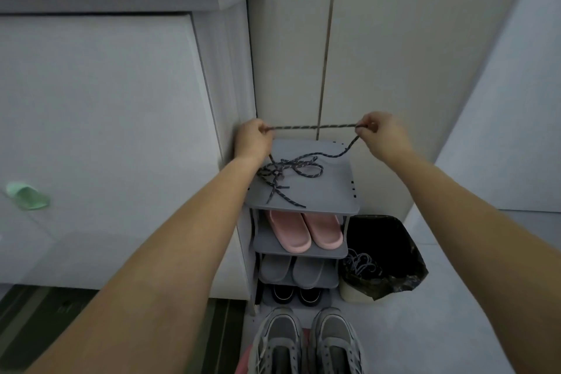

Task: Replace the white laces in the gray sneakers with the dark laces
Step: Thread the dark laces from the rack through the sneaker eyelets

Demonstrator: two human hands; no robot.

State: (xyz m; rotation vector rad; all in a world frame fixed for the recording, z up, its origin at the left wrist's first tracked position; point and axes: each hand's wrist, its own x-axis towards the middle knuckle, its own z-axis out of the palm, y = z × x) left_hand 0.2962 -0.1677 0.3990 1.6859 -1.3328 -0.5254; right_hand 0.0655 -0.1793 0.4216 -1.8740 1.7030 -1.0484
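Note:
A dark speckled lace [312, 127] is stretched taut between my left hand [253, 138] and my right hand [381, 133], above the top of a small grey shoe rack [328, 191]. Both hands pinch it. Its slack runs down from my right hand into a tangle of dark laces [288, 171] lying on the rack's top shelf. The pair of gray sneakers [306, 343] stands on the floor at the bottom of the view, toes toward the rack, with light laces in the eyelets.
The rack holds pink slippers [305, 232], grey slippers [291, 270] and black shoes [296, 294] on lower shelves. A bin with a black bag [385, 258] stands right of it, pale cords on its rim. A white cabinet [106, 130] is at the left.

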